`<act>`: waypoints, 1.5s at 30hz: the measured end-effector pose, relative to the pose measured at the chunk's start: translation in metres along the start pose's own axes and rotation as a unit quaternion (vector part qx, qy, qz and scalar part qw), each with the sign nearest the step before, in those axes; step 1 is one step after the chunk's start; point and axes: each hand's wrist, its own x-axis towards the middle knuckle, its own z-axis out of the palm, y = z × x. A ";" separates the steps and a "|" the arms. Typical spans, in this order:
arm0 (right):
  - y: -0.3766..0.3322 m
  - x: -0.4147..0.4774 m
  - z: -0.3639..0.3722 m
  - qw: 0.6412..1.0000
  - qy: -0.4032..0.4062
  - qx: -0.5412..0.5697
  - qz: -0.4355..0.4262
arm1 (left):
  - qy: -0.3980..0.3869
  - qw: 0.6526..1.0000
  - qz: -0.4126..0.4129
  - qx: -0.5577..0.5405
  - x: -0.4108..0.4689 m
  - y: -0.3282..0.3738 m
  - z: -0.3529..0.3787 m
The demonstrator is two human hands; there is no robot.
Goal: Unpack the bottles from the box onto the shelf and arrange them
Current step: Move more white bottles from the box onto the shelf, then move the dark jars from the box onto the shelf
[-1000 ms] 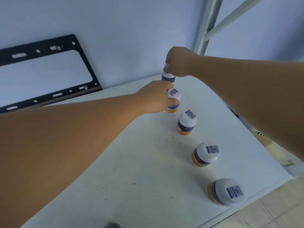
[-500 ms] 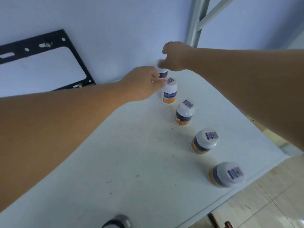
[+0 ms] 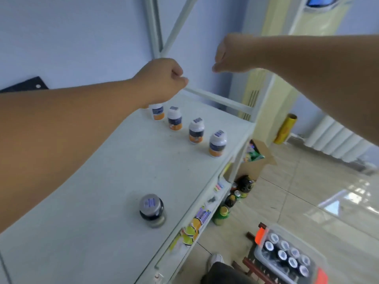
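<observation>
Several white bottles with orange bases stand in a diagonal row on the white shelf, from the back bottle to the front bottle. A dark bottle stands alone nearer the shelf's front edge. My left hand hovers above the back end of the row, fingers curled into a fist and holding nothing. My right hand is raised in the air to its right, also curled and empty. Down on the floor a clear plastic box with orange latches holds several dark bottles.
The shelf's metal uprights rise behind the hands. An open cardboard box and several drink bottles sit on the floor beside the shelf. A yellow roll leans by the radiator. My shoe is below.
Both hands have let go of the white bottles at the back of the row and lifted away. The view has swung right and down, bringing the floor and the box into sight.
</observation>
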 end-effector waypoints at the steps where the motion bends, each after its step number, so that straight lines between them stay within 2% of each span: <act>1: 0.011 -0.018 -0.006 1.000 -0.001 -0.003 0.008 | -0.004 1.000 0.024 -0.005 -0.002 0.020 0.004; 6: 0.073 -0.100 -0.020 0.996 -0.040 -0.024 0.075 | -0.065 0.986 0.151 0.013 -0.015 0.115 0.037; 10: 0.132 -0.152 -0.003 0.988 -0.076 -0.009 0.134 | -0.126 0.968 0.217 0.028 -0.021 0.184 0.082; 17: 0.250 -0.238 0.098 0.953 -0.185 0.045 0.235 | -0.287 0.917 0.262 0.092 -0.037 0.269 0.205; 20: 0.289 -0.280 0.152 0.936 -0.241 0.066 0.246 | -0.341 0.893 0.268 0.122 -0.048 0.286 0.265; 25: 0.332 -0.339 0.245 0.906 -0.323 0.111 0.251 | -0.433 0.859 0.228 0.148 -0.076 0.282 0.361; 35: 0.339 -0.389 0.436 0.843 -0.391 0.200 0.310 | -0.599 0.761 0.190 0.164 -0.148 0.216 0.544; 41: 0.342 -0.397 0.567 0.820 -0.391 0.233 0.347 | -0.632 0.744 0.160 0.147 -0.172 0.164 0.665; 45: 0.338 -0.408 0.637 0.823 -0.384 0.220 0.356 | -0.640 0.741 0.152 0.136 -0.191 0.138 0.726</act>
